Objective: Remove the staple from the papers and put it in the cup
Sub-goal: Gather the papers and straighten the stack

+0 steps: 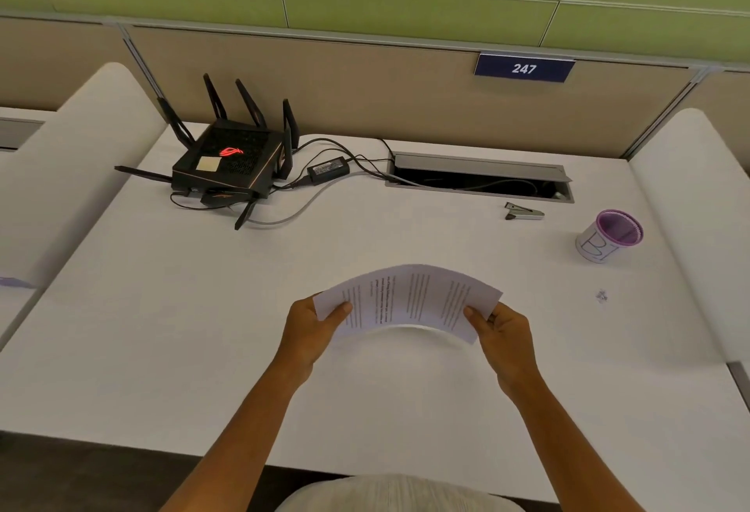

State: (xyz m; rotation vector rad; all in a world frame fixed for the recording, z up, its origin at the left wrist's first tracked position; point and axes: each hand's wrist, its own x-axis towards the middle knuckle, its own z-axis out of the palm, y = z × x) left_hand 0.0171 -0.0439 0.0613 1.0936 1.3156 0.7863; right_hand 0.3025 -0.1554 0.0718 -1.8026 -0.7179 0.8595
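Observation:
Printed papers (408, 300) arch upward above the white desk (203, 329), held at both ends. My left hand (310, 331) pinches the left end with the thumb on top. My right hand (505, 335) pinches the right end the same way. The staple itself is too small to make out. A purple mesh cup (608, 236) wrapped in white paper stands at the right of the desk. A metal staple remover (523, 213) lies beyond the papers, left of the cup.
A black router (233, 158) with antennas and its cables sit at the back left. An open cable tray (479, 178) runs along the back. A small metallic speck (602, 295) lies on the desk at right. Padded dividers flank both sides.

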